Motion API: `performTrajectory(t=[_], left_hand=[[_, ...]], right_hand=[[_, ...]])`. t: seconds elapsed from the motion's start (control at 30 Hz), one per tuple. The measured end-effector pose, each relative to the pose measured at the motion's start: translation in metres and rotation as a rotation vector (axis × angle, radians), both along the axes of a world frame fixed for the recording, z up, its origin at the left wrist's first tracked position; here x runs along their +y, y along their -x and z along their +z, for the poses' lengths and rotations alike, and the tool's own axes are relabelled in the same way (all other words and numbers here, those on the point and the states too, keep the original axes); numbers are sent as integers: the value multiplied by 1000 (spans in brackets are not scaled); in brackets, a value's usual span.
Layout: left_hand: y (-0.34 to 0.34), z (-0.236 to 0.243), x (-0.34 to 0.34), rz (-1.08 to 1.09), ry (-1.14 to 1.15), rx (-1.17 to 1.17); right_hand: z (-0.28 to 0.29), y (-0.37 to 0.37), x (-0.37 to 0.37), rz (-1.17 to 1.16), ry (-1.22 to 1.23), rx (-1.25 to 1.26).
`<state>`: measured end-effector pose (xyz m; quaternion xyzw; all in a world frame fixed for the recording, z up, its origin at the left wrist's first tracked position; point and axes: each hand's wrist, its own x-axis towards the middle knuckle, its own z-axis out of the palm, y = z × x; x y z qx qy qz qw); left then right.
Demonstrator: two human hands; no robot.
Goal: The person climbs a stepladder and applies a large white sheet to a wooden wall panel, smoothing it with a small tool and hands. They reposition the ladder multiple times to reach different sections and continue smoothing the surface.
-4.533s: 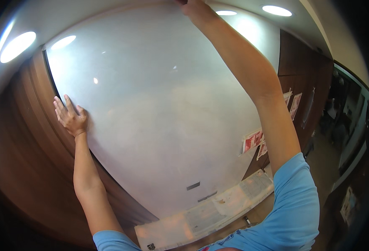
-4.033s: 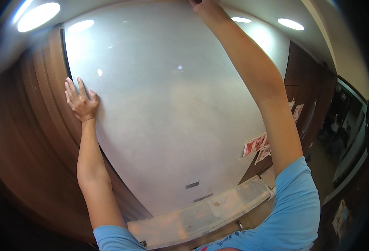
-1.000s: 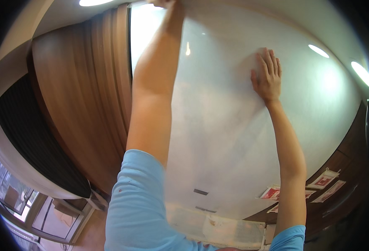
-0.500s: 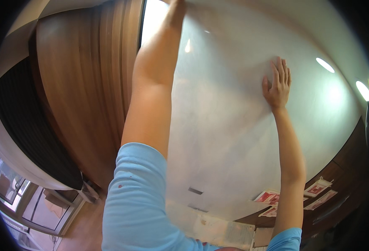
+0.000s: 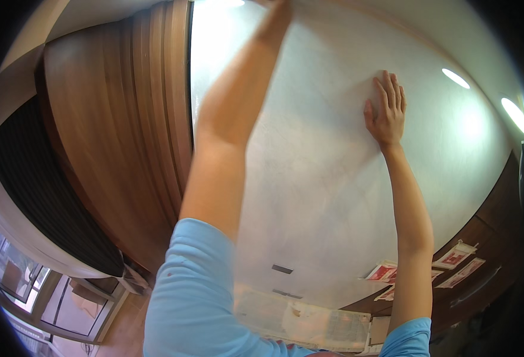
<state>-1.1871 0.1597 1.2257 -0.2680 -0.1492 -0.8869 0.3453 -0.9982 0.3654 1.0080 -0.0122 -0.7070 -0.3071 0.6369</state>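
Note:
A large, glossy white wall panel (image 5: 315, 166) fills the middle of the head view. My right hand (image 5: 386, 110) lies on it at the upper right, palm toward the surface, fingers stretched and slightly apart, holding nothing. My left hand (image 5: 277, 5) is raised high at the top edge near the panel's upper part, mostly out of frame, so its fingers and anything in them are hidden. My left forearm crosses the panel just right of its dark vertical edge, beside the wood panelling.
Brown wood panelling (image 5: 107, 119) stands at left, with a dark pleated curtain (image 5: 45, 178) and windows (image 5: 12, 256) beyond. Taped red-and-white sheets (image 5: 454, 254) are low right on dark wood. A covered ledge (image 5: 309, 312) runs along the bottom. Lit ceiling lights (image 5: 515, 116) are upper right.
Since the earliest frames my view has turned left, my left hand has risen to the top, and my right hand has come down onto the panel. Lately my left forearm has shifted rightward.

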Motion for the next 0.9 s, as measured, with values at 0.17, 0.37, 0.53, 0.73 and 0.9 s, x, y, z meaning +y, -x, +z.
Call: performTrajectory(t=[0.17,0.37,0.53,0.73,0.9], left_hand=[[-54,-14,61,-63,81,-16],[-7,-6,15,-89,38,10],[25,2,-37,-2,-39,1],[8,-9,-17,46,39,-19],[12,-3,-9,10,-1,1]], right_hand=[[1,-1,0,77,-24,7],[1,0,0,65,-40,12],[0,-2,2,68,-54,22],[2,0,-2,91,-63,-4],[2,2,-4,74,-93,14]])
